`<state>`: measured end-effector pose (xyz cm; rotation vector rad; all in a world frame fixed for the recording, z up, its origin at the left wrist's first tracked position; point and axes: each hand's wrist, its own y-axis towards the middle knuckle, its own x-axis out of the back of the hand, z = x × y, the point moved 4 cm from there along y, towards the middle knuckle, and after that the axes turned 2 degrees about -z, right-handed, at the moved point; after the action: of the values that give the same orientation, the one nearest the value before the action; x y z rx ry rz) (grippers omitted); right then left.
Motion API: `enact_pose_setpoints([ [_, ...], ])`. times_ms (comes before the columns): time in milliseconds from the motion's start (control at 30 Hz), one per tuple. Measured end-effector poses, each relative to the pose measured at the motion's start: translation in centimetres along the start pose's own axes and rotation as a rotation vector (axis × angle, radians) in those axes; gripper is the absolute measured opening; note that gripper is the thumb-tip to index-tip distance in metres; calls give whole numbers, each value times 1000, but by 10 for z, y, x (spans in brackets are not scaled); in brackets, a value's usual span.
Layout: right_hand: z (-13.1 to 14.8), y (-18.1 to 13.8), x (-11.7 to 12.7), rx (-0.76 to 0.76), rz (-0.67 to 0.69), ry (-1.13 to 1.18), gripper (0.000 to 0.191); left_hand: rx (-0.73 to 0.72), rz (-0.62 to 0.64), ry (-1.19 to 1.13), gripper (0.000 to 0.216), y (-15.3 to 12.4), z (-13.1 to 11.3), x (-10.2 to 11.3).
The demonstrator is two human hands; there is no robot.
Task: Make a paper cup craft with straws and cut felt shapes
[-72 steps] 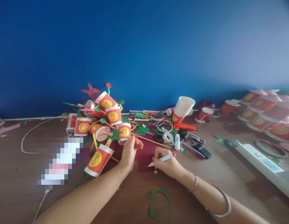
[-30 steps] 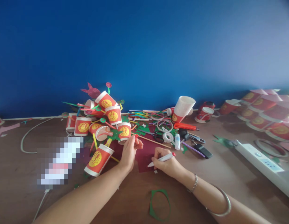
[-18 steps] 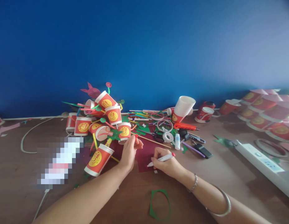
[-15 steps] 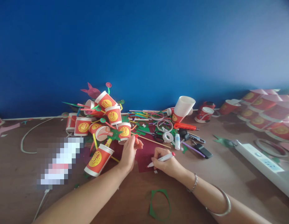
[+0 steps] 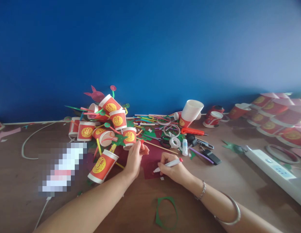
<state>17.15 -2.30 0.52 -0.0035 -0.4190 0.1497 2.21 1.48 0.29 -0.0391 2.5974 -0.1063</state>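
My right hand [image 5: 173, 166] is closed round a white marker [image 5: 171, 163] with a red end. The marker's tip points down and left at a sheet of dark red paper [image 5: 148, 164] on the table; whether it touches cannot be told. Above the paper's left side is my left hand [image 5: 135, 158], its fingers pinched on a small red marker cap [image 5: 142, 142]. Just left of that hand, a red and white paper cup [image 5: 103, 165] with a yellow emblem lies tilted. Behind it stands a cluster of joined paper cups [image 5: 117, 119] with straws and cut paper shapes.
Scissors [image 5: 163, 142], a tape roll [image 5: 175, 142], a glue stick [image 5: 184, 147] and an orange cutter [image 5: 192, 131] lie beyond my right hand. Stacked cups [image 5: 190, 111] stand behind. A green paper frame [image 5: 158, 213] lies in front; a power strip [image 5: 274, 168] is at right.
The marker's tip has shifted very slightly left and up over the dark red paper. My left hand stays in place.
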Motion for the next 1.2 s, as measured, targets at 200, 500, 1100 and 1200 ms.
enact_pose_setpoints([
  [200, -2, -1, -1, 1, -3, -21, 20, 1, -7, 3, 31, -1, -1, 0],
  [500, -4, 2, -1, 20, -42, -41, 20, 2, -8, 3, 32, 0, -1, 0],
  [1100, 9, -1, 16, 8, -104, 82, 23, -5, -4, 15, 31, 0, 0, 1],
  [1200, 5, -2, 15, -32, -85, 85, 28, -2, -3, 10, 31, 0, 0, 1],
])
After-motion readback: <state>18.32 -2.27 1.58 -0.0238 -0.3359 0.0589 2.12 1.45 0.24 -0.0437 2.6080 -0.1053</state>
